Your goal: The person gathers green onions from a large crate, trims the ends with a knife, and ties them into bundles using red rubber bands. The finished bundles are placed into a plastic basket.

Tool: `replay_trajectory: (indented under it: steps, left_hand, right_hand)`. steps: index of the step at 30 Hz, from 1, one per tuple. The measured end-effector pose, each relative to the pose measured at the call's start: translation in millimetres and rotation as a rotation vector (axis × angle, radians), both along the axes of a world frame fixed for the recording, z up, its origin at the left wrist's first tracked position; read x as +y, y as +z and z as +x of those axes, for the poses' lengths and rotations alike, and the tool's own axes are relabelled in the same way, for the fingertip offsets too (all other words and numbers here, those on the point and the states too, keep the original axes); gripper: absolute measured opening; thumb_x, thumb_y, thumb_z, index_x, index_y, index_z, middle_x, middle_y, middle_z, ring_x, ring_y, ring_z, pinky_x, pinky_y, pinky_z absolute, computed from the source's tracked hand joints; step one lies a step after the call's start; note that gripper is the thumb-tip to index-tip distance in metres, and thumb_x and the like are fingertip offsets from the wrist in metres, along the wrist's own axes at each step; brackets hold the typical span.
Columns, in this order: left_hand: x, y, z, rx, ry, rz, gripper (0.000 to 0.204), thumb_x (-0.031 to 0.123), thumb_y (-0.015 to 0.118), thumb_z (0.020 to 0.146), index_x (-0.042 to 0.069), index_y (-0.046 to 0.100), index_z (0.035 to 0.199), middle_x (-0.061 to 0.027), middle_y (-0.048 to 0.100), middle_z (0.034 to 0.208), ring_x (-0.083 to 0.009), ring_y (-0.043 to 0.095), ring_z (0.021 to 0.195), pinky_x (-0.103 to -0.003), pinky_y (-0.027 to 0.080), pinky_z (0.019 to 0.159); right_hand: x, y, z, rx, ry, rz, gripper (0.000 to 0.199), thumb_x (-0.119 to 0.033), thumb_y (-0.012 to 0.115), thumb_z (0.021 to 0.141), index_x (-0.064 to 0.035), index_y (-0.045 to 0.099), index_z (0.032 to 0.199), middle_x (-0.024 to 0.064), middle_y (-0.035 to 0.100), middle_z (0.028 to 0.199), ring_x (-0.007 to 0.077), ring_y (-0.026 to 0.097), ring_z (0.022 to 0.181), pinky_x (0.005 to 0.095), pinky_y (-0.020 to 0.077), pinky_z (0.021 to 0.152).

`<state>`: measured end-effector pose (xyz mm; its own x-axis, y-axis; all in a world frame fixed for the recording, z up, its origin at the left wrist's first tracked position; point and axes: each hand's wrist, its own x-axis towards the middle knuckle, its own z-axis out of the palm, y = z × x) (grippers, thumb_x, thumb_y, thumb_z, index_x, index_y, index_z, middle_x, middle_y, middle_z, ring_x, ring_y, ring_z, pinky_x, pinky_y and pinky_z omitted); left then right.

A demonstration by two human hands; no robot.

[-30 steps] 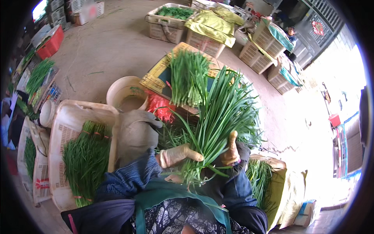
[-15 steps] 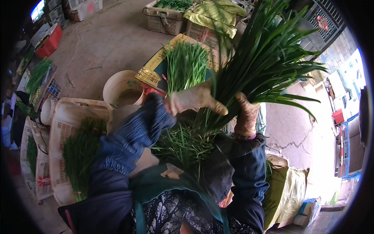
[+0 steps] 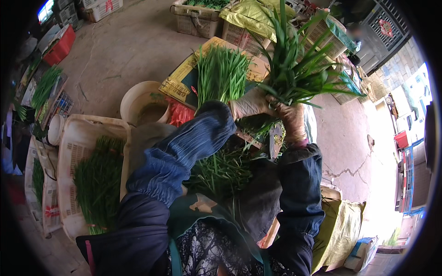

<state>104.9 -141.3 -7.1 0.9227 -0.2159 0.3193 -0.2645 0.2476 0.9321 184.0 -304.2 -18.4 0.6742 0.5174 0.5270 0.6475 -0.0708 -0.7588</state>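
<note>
Both my hands are closed around a bunch of garlic chives point(image 3: 297, 69), in front of me and right of centre. My left hand point(image 3: 252, 104), in a pale, soiled glove, wraps the bunch from the left. Against it on the right is my right hand point(image 3: 290, 120), also gloved. The long green leaves fan away from me, above the hands. Just left of the held bunch, a pile of chives point(image 3: 221, 73) lies on a board with yellow edging point(image 3: 177, 87). Loose cut leaves point(image 3: 221, 172) lie heaped at my lap, partly hidden by my left sleeve.
A pale plastic crate point(image 3: 69, 170) with bundled chives stands at my left. Beyond it is a white bucket point(image 3: 145, 103) beside a red plastic bag point(image 3: 179, 112). More crates point(image 3: 195, 23) and a yellow sack point(image 3: 251, 18) stand at the back. Another yellow sack point(image 3: 343, 230) is at lower right.
My left hand has moved right, from beside the bunch to closed around it. The hands are now together, and the leaves have swung away from me and look less spread.
</note>
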Motion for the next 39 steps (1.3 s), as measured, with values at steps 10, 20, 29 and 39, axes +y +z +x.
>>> replay_trajectory:
  steps: [10, 20, 29, 39]
  left_hand:
    - [85, 26, -68, -0.251, -0.139, -0.070, 0.033, 0.012, 0.079, 0.076, -0.001, 0.066, 0.104, -0.0039, 0.067, 0.102, -0.0144, 0.060, 0.101, -0.030, 0.045, 0.094]
    - [70, 43, -172, 0.015, 0.147, -0.508, 0.025, 0.021, 0.069, 0.077, 0.002, 0.064, 0.093, -0.0043, 0.059, 0.075, -0.0146, 0.053, 0.066, -0.029, 0.043, 0.064]
    - [176, -12, -189, -0.393, -0.191, -1.083, 0.024, 0.013, 0.063, 0.092, 0.006, 0.048, 0.109, 0.0037, 0.046, 0.075, -0.0112, 0.052, 0.070, -0.032, 0.044, 0.081]
    - [231, -29, -211, -0.467, 0.385, -1.181, 0.018, 0.012, 0.064, 0.088, 0.005, 0.059, 0.104, 0.0009, 0.055, 0.078, -0.0139, 0.057, 0.074, -0.035, 0.048, 0.084]
  right_hand:
    - [76, 135, -93, -0.894, -0.018, -0.253, 0.079, -0.071, 0.060, 0.082, -0.0032, 0.061, 0.122, 0.0215, 0.063, 0.116, 0.0403, 0.057, 0.113, 0.0493, 0.0399, 0.097]
    - [119, 114, -140, 0.448, 0.591, -0.533, 0.072, -0.055, 0.071, 0.086, 0.0002, 0.049, 0.126, 0.0145, 0.066, 0.100, 0.0206, 0.068, 0.095, 0.0361, 0.0567, 0.078]
    - [78, -6, -205, 0.711, 1.259, -0.585, 0.089, -0.034, 0.076, 0.088, -0.0106, 0.024, 0.155, 0.0084, 0.051, 0.143, 0.0211, 0.043, 0.134, 0.0381, 0.0414, 0.107]
    - [-26, -48, -242, 0.162, 0.613, -0.659, 0.029, -0.011, 0.067, 0.086, -0.0110, 0.068, 0.115, 0.0126, 0.072, 0.089, 0.0289, 0.071, 0.080, 0.0335, 0.0551, 0.071]
